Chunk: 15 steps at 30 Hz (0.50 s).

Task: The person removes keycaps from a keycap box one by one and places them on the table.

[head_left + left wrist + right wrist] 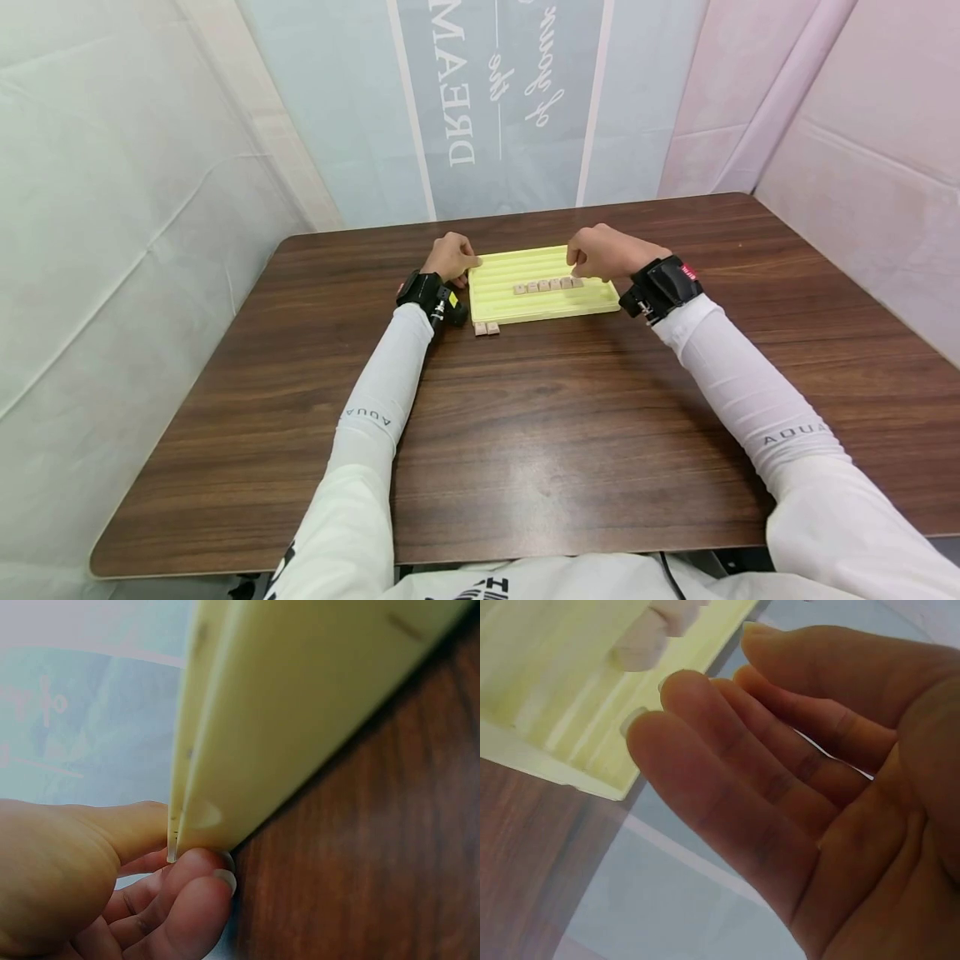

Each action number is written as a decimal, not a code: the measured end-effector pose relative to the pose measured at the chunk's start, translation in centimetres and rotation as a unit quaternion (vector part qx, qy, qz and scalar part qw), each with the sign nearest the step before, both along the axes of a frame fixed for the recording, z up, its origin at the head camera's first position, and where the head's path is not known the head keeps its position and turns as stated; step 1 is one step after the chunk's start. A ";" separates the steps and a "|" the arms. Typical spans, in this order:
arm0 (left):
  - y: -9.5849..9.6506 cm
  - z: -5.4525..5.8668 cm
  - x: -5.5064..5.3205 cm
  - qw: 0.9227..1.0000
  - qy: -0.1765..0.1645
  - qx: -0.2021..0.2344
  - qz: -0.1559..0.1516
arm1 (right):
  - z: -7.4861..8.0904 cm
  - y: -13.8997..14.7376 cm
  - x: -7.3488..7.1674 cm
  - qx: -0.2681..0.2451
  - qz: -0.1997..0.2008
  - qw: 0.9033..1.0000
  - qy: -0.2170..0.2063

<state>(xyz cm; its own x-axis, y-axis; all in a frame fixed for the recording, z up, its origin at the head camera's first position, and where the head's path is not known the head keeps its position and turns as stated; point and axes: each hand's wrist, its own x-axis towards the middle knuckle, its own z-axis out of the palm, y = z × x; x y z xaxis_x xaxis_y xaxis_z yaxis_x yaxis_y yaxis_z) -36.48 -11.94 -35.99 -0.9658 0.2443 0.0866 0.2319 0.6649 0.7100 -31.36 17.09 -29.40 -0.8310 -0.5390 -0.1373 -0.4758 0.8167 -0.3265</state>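
Note:
A yellow ridged tray (540,314) lies on the table, with a row of several small wooden tiles (543,286) in one of its grooves. At the tray's left end, my left hand (450,257) pinches the rim between thumb and fingers; the left wrist view shows the fingertips (199,907) against the tray's outer wall. My right hand (611,252) hovers over the right part of the tray, close to the last tiles of the row. In the right wrist view its fingers (720,787) are loosely bent, the thumb stands apart, and nothing is held.
Two loose tiles (487,329) sit side by side against the tray's near left edge. The dark wood table (570,450) extends all around. A printed curtain (517,100) hangs behind it, and pale sheets (135,250) hang at both sides.

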 end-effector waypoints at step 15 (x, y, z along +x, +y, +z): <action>0.1 0.2 0.3 1.000 0.002 -0.009 0.001 | -1.2 -0.2 -0.5 0.019 -0.017 1.000 0.001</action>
<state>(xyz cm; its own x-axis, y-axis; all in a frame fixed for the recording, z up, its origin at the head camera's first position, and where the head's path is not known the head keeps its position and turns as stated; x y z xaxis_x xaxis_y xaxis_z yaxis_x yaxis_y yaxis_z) -36.17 -11.88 -35.81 -0.9657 0.2448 0.0863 0.2341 0.6776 0.6972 -31.90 16.89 -30.64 -0.8489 -0.5051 -0.1560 -0.4484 0.8443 -0.2934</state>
